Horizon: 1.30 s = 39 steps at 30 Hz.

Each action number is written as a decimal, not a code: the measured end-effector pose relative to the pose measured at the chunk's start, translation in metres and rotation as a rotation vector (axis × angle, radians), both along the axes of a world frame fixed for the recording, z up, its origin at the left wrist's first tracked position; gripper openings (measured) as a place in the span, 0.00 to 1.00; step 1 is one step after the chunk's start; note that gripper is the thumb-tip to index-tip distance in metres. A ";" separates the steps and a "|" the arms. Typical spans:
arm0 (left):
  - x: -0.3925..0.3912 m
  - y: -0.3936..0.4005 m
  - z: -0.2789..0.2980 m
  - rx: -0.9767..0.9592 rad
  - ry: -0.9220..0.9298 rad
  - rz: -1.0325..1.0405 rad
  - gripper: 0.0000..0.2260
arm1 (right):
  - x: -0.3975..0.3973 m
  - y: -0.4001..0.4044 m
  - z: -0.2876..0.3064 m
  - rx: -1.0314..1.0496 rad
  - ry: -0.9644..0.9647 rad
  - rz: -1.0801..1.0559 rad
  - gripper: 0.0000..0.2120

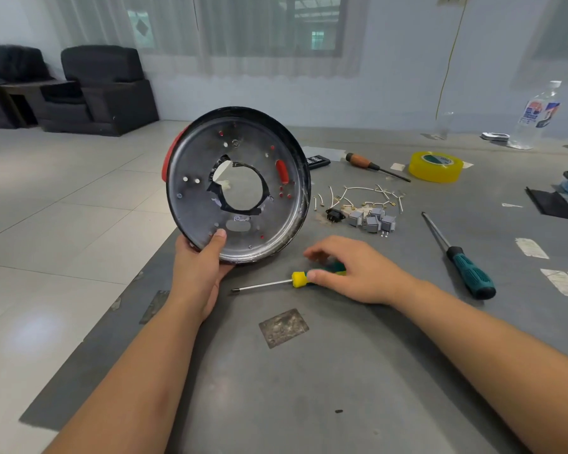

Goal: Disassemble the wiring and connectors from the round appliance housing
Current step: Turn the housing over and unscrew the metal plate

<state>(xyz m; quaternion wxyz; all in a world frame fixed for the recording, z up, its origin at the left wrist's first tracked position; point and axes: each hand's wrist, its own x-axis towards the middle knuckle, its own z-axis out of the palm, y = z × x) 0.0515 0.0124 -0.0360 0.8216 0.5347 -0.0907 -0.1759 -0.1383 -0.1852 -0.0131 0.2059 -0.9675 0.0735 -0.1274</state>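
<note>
The round appliance housing point(204, 204) is a black-rimmed metal pan with a red handle and a large centre hole. It stands on edge at the table's left side, inner face toward me. My left hand point(200, 273) grips its lower rim, thumb pressed on the inner face. Removed white wires point(361, 193) and grey connectors point(373, 221) lie in a loose pile to its right, with a black socket point(334, 215) beside them. My right hand point(354, 273) hovers over the yellow-green screwdriver point(297, 280) lying on the table, its thumb touching the handle and its fingers loose and blurred.
On the grey table point(309, 371) lie a teal screwdriver point(463, 263), a wood-handled screwdriver point(374, 166), a yellow tape roll point(435, 167), a clear bottle point(535, 119) and black parts at the far right. The table's left edge drops to tiled floor.
</note>
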 end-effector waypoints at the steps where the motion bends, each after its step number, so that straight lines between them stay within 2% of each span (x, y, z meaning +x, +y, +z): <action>1: 0.000 0.000 0.000 -0.001 0.001 -0.001 0.18 | -0.002 0.000 -0.005 -0.014 0.000 0.027 0.21; 3: 0.001 0.001 -0.001 0.005 -0.001 -0.002 0.19 | -0.003 0.001 -0.013 -0.055 -0.030 0.043 0.23; 8: 0.001 0.002 -0.001 0.011 -0.006 -0.012 0.19 | -0.003 0.002 -0.018 -0.106 -0.071 0.049 0.17; 12: 0.003 0.002 -0.001 0.009 -0.010 -0.013 0.18 | -0.003 0.003 -0.019 -0.132 -0.072 0.055 0.16; 16: 0.003 0.002 -0.002 -0.009 -0.006 -0.006 0.19 | -0.008 0.002 -0.019 -0.069 -0.173 -0.031 0.13; 20: 0.004 0.001 -0.003 -0.037 0.000 0.020 0.15 | -0.014 0.001 -0.018 -0.081 -0.196 -0.142 0.18; 25: 0.004 0.001 -0.004 -0.024 0.005 0.044 0.17 | -0.016 0.006 -0.017 -0.089 -0.230 -0.177 0.16; 31: 0.003 0.000 -0.004 0.000 -0.011 0.041 0.22 | -0.011 0.016 -0.018 -0.141 -0.216 -0.157 0.15; 39: 0.001 0.000 -0.004 0.015 -0.035 0.022 0.18 | -0.009 0.017 -0.018 -0.164 -0.203 -0.128 0.17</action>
